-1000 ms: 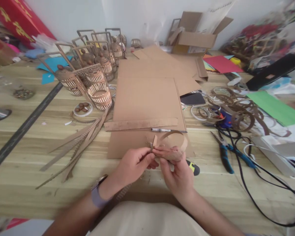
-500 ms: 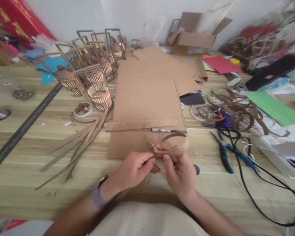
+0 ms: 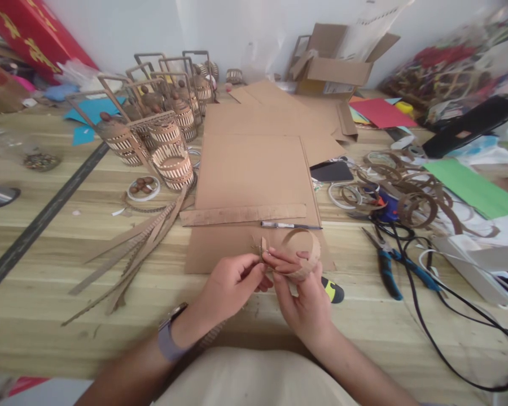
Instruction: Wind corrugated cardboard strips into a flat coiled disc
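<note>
Both hands hold a curled brown cardboard strip loop just above the near edge of a flat cardboard sheet. My left hand pinches the loop's left end, where the strip's ends meet. My right hand grips the loop from below, thumb and fingers closed on its lower band. A grey watch is on my left wrist. Beyond the loop lie a thin craft knife and a long wooden ruler across the sheet.
Loose cardboard strips fan out at left. Several slatted cardboard lanterns stand behind them. Blue-handled pliers, black cables, cardboard rings and a phone lie at right. An open box sits at the back.
The loop dipped flatter half a second ago, then came back up and more upright. Both hands shifted slightly around its joined end and keep their hold.
</note>
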`<action>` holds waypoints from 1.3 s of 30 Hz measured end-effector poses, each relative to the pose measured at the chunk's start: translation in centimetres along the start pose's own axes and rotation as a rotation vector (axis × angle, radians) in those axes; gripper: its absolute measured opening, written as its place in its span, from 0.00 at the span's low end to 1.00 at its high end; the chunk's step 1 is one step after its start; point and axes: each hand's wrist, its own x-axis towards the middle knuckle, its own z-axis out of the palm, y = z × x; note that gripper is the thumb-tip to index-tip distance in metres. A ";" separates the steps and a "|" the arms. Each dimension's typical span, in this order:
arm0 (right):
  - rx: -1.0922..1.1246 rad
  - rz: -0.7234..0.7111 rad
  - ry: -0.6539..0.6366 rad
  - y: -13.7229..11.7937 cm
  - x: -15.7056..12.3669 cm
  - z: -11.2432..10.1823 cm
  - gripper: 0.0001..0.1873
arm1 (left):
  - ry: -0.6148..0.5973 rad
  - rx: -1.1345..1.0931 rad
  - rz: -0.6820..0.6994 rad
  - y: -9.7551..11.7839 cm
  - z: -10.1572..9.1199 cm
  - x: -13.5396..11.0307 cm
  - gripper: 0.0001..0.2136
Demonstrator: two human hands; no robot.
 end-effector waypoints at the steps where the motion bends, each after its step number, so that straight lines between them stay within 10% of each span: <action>1: -0.006 -0.003 0.000 0.0 -0.1 0.1 0.09 | 0.007 0.008 -0.004 0.0 0.0 0.0 0.13; 17: 0.168 0.306 0.037 0.5 -1.3 0.5 0.08 | -0.051 -0.007 0.007 -0.1 0.0 -0.3 0.13; 31: -0.040 -0.005 -0.005 0.6 -0.1 0.2 0.05 | 0.009 0.023 0.027 -0.1 0.1 0.1 0.14; 39: 0.131 0.291 0.012 0.3 -0.4 0.0 0.07 | -0.047 0.028 0.053 -0.1 0.1 -0.2 0.13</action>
